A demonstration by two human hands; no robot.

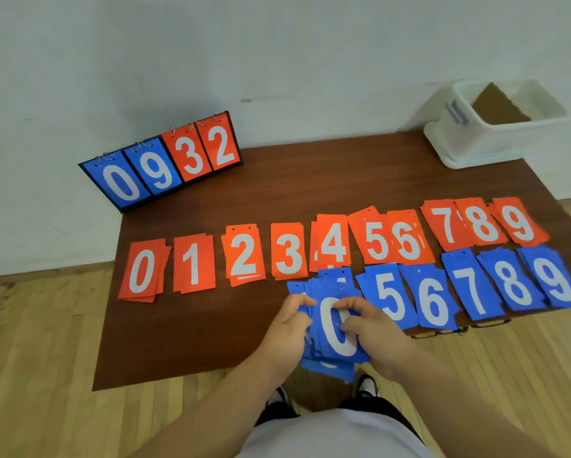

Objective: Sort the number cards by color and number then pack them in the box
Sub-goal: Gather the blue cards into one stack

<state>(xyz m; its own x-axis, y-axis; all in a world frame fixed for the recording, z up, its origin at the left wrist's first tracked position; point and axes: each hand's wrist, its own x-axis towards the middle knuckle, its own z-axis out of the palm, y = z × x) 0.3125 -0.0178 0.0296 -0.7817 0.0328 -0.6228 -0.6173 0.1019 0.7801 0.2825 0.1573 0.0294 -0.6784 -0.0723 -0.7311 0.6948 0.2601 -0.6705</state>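
Now both hands, left hand (285, 328) and right hand (375, 335), closing around blue stack (335, 332) at table (211, 332) front edge. Red piles (244, 256) lying sorted 0–9; blue piles (469, 285) only 5–9. Box (495, 127) waiting, nothing packed.

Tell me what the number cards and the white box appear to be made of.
Number cards: probably thin plastic or laminated card, faintly glossy; flat sheets with punched holes at the top. White box: likely moulded plastic, slightly translucent with rounded edges; a brown, cardboard-looking piece sits inside.
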